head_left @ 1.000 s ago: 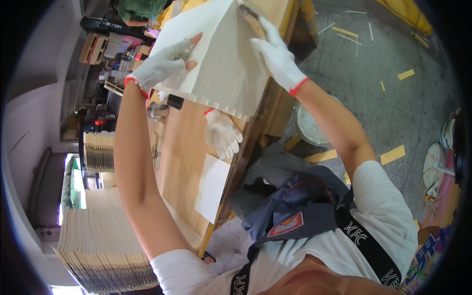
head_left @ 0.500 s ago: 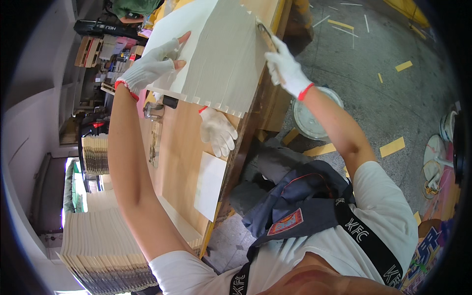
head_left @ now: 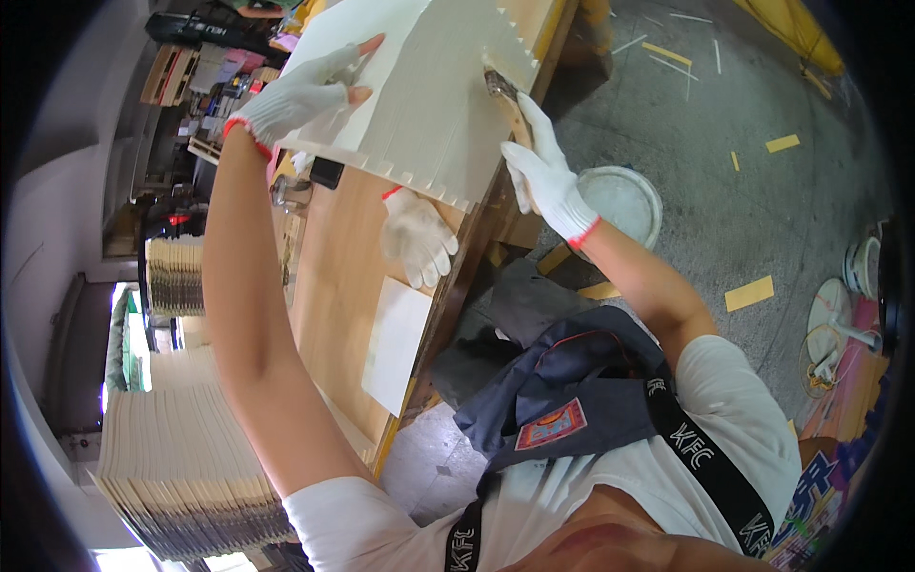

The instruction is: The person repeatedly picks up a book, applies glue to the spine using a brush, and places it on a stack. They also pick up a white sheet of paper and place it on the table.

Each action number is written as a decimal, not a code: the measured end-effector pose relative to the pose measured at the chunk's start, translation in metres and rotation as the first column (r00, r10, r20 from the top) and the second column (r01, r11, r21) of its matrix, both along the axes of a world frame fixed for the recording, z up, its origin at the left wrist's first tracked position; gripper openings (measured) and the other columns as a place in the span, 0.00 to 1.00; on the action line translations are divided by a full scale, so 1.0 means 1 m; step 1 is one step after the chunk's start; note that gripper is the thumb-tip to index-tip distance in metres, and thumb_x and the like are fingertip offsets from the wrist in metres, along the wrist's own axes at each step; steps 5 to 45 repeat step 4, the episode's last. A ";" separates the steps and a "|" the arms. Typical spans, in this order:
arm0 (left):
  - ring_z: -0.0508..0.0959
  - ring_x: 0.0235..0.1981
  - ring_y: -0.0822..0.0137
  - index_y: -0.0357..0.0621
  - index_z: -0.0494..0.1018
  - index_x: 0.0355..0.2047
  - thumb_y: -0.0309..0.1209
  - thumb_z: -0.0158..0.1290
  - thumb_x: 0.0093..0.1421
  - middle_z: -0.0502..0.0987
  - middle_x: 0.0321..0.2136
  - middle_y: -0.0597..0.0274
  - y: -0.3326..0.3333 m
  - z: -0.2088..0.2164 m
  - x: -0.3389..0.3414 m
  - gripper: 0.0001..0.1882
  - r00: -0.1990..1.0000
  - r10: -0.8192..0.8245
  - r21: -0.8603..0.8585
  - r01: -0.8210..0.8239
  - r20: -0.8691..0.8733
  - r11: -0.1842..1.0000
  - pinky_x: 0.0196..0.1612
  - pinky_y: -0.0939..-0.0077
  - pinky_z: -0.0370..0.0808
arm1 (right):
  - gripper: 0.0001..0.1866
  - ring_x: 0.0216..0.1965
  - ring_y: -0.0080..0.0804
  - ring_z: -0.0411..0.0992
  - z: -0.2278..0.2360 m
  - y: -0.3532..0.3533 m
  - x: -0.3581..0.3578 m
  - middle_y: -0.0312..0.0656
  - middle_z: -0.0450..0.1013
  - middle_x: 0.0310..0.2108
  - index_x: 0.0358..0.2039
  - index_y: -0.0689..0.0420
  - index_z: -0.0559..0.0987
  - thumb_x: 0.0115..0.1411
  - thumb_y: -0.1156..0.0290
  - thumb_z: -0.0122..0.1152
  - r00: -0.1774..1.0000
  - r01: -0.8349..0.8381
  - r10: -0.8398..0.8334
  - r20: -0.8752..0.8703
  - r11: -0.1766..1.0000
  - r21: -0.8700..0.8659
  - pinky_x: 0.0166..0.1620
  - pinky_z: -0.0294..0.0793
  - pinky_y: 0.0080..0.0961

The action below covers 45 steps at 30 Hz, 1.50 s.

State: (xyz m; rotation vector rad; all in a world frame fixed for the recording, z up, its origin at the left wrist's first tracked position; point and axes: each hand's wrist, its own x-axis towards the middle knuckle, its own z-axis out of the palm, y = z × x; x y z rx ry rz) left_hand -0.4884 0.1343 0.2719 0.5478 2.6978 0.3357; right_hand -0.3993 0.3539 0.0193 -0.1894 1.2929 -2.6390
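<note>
A fanned pile of overlapping pale sheets (head_left: 440,110) lies on the wooden table (head_left: 329,253), its near edge stepped like teeth. My left hand (head_left: 303,97), in a white glove with bare thumb and fingertip showing, rests spread on the white top sheet (head_left: 355,40) at the pile's left. My right hand (head_left: 551,173), also gloved, is closed around the wooden handle of a flat brush (head_left: 501,88). The dark bristle end meets the pile near its right edge. Nearer to me on the table lies a loose white glove (head_left: 417,238).
A whitish round bucket (head_left: 624,202) stands on the floor right of the table. A white sheet (head_left: 397,345) lies near the table's edge. A glass jar (head_left: 289,194) and a black object (head_left: 327,173) sit by the pile. Tall sheet stacks (head_left: 181,448) rise at left; yellow scraps (head_left: 750,293) litter the floor.
My right hand and the brush have moved back toward me and a little left, from the far right edge onto the pile's surface. My left hand stays spread on the sheet.
</note>
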 end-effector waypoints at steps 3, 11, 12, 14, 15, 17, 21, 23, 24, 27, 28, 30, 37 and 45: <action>0.64 0.32 0.79 0.57 0.57 0.71 0.34 0.58 0.63 0.62 0.29 0.75 0.014 0.000 0.007 0.37 0.998 0.070 -0.009 -0.070 0.004 0.997 0.38 0.85 0.64 | 0.41 0.50 0.36 0.69 -0.027 -0.029 0.026 0.51 0.62 0.60 0.73 0.47 0.47 0.62 0.75 0.52 0.974 0.082 0.009 -0.227 0.917 0.389 0.53 0.67 0.31; 0.64 0.32 0.79 0.57 0.57 0.71 0.34 0.58 0.63 0.62 0.29 0.75 0.009 0.001 0.014 0.37 0.996 0.085 -0.004 -0.085 0.001 0.996 0.38 0.85 0.64 | 0.42 0.68 0.38 0.60 -0.060 -0.034 0.042 0.50 0.51 0.72 0.73 0.45 0.47 0.61 0.75 0.53 0.924 0.127 0.043 -0.380 0.903 0.411 0.70 0.53 0.31; 0.64 0.32 0.79 0.57 0.57 0.71 0.34 0.58 0.63 0.62 0.29 0.75 0.009 0.001 0.014 0.37 0.996 0.085 -0.004 -0.085 0.001 0.996 0.38 0.85 0.64 | 0.42 0.68 0.38 0.60 -0.060 -0.034 0.042 0.50 0.51 0.72 0.73 0.45 0.47 0.61 0.75 0.53 0.924 0.127 0.043 -0.380 0.903 0.411 0.70 0.53 0.31; 0.64 0.32 0.79 0.57 0.57 0.71 0.34 0.58 0.63 0.62 0.29 0.75 0.009 0.001 0.014 0.37 0.996 0.085 -0.004 -0.085 0.001 0.996 0.38 0.85 0.64 | 0.42 0.68 0.38 0.60 -0.060 -0.034 0.042 0.50 0.51 0.72 0.73 0.45 0.47 0.61 0.75 0.53 0.924 0.127 0.043 -0.380 0.903 0.411 0.70 0.53 0.31; 0.64 0.32 0.79 0.57 0.57 0.71 0.34 0.58 0.63 0.62 0.29 0.75 0.009 0.001 0.014 0.37 0.996 0.085 -0.004 -0.085 0.001 0.996 0.38 0.85 0.64 | 0.42 0.68 0.38 0.60 -0.060 -0.034 0.042 0.50 0.51 0.72 0.73 0.45 0.47 0.61 0.75 0.53 0.924 0.127 0.043 -0.380 0.903 0.411 0.70 0.53 0.31; 0.64 0.32 0.79 0.57 0.57 0.71 0.34 0.58 0.63 0.62 0.29 0.75 0.009 0.001 0.014 0.37 0.996 0.085 -0.004 -0.085 0.001 0.996 0.38 0.85 0.64 | 0.42 0.68 0.38 0.60 -0.060 -0.034 0.042 0.50 0.51 0.72 0.73 0.45 0.47 0.61 0.75 0.53 0.924 0.127 0.043 -0.380 0.903 0.411 0.70 0.53 0.31; 0.64 0.32 0.79 0.57 0.57 0.71 0.34 0.58 0.63 0.62 0.29 0.75 0.009 0.001 0.014 0.37 0.996 0.085 -0.004 -0.085 0.001 0.996 0.38 0.85 0.64 | 0.42 0.68 0.38 0.60 -0.060 -0.034 0.042 0.50 0.51 0.72 0.73 0.45 0.47 0.61 0.75 0.53 0.924 0.127 0.043 -0.380 0.903 0.411 0.70 0.53 0.31; 0.64 0.32 0.79 0.57 0.57 0.71 0.34 0.58 0.63 0.62 0.29 0.75 0.009 0.001 0.014 0.37 0.996 0.085 -0.004 -0.085 0.001 0.996 0.38 0.85 0.64 | 0.42 0.68 0.38 0.60 -0.060 -0.034 0.042 0.50 0.51 0.72 0.73 0.45 0.47 0.61 0.75 0.53 0.924 0.127 0.043 -0.380 0.903 0.411 0.70 0.53 0.31; 0.64 0.32 0.79 0.57 0.57 0.71 0.34 0.58 0.63 0.62 0.29 0.75 0.009 0.001 0.014 0.37 0.996 0.085 -0.004 -0.085 0.001 0.996 0.38 0.85 0.64 | 0.42 0.68 0.38 0.60 -0.060 -0.034 0.042 0.50 0.51 0.72 0.73 0.45 0.47 0.61 0.75 0.53 0.924 0.127 0.043 -0.380 0.903 0.411 0.70 0.53 0.31; 0.64 0.32 0.79 0.57 0.57 0.71 0.34 0.58 0.63 0.62 0.29 0.75 0.009 0.001 0.014 0.37 0.996 0.085 -0.004 -0.085 0.001 0.996 0.38 0.85 0.64 | 0.42 0.68 0.38 0.60 -0.060 -0.034 0.042 0.50 0.51 0.72 0.73 0.45 0.47 0.61 0.75 0.53 0.924 0.127 0.043 -0.380 0.903 0.411 0.70 0.53 0.31; 0.64 0.32 0.79 0.57 0.57 0.71 0.34 0.58 0.63 0.62 0.29 0.75 0.009 0.001 0.014 0.37 0.996 0.085 -0.004 -0.085 0.001 0.996 0.38 0.85 0.64 | 0.42 0.68 0.38 0.60 -0.060 -0.034 0.042 0.50 0.51 0.72 0.73 0.45 0.47 0.61 0.75 0.53 0.924 0.127 0.043 -0.380 0.903 0.411 0.70 0.53 0.31; 0.64 0.32 0.79 0.57 0.57 0.71 0.34 0.58 0.63 0.62 0.29 0.75 0.009 0.001 0.014 0.37 0.996 0.085 -0.004 -0.085 0.001 0.996 0.38 0.85 0.64 | 0.42 0.68 0.38 0.60 -0.060 -0.034 0.042 0.50 0.51 0.72 0.73 0.45 0.47 0.61 0.75 0.53 0.924 0.127 0.043 -0.380 0.903 0.411 0.70 0.53 0.31; 0.64 0.32 0.79 0.57 0.57 0.71 0.34 0.58 0.63 0.62 0.29 0.75 0.009 0.001 0.014 0.37 0.996 0.085 -0.004 -0.085 0.001 0.996 0.38 0.85 0.64 | 0.42 0.68 0.38 0.60 -0.060 -0.034 0.042 0.50 0.51 0.72 0.73 0.45 0.47 0.61 0.75 0.53 0.924 0.127 0.043 -0.380 0.903 0.411 0.70 0.53 0.31; 0.64 0.32 0.79 0.57 0.57 0.71 0.34 0.58 0.63 0.62 0.29 0.75 0.009 0.001 0.014 0.37 0.996 0.085 -0.004 -0.085 0.001 0.996 0.38 0.85 0.64 | 0.42 0.68 0.38 0.60 -0.060 -0.034 0.042 0.50 0.51 0.72 0.73 0.45 0.47 0.61 0.75 0.53 0.924 0.127 0.043 -0.380 0.903 0.411 0.70 0.53 0.31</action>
